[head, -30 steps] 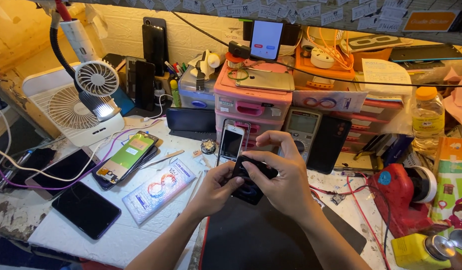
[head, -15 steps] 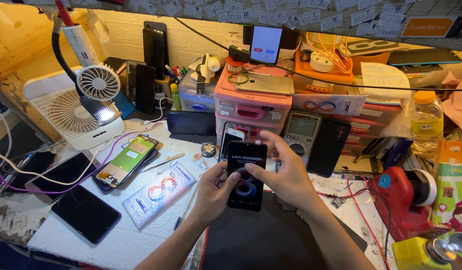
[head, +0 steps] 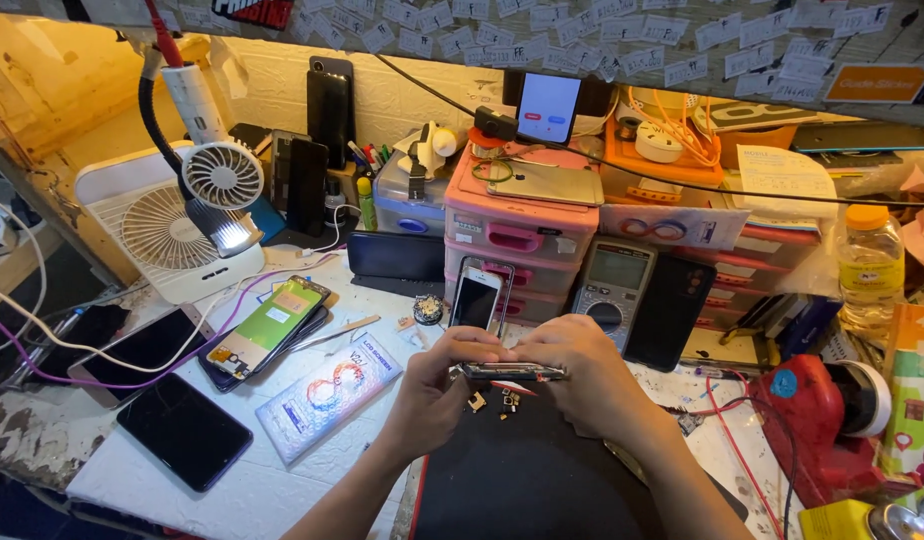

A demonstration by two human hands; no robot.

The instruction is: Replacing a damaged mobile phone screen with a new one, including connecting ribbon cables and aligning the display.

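The person is holding a phone edge-on between both hands, level and flat, just above the near edge of the black mat at the middle of the bench. The left hand is closing its fingers around the phone's left end, and the right hand is gripping the right end, fingers curled over the top. A few small loose parts are lying on the mat directly under the phone.

At about ten o'clock from the hands, a flat printed package is lying on the bench, and beyond it a phone with a green screen is resting face up. A dark phone is sitting at nine o'clock. At twelve o'clock a small white phone is leaning against a pink drawer unit, with a grey multimeter just beside it at one o'clock. A white fan is standing far off at ten o'clock, and a red tool is sitting at three o'clock.
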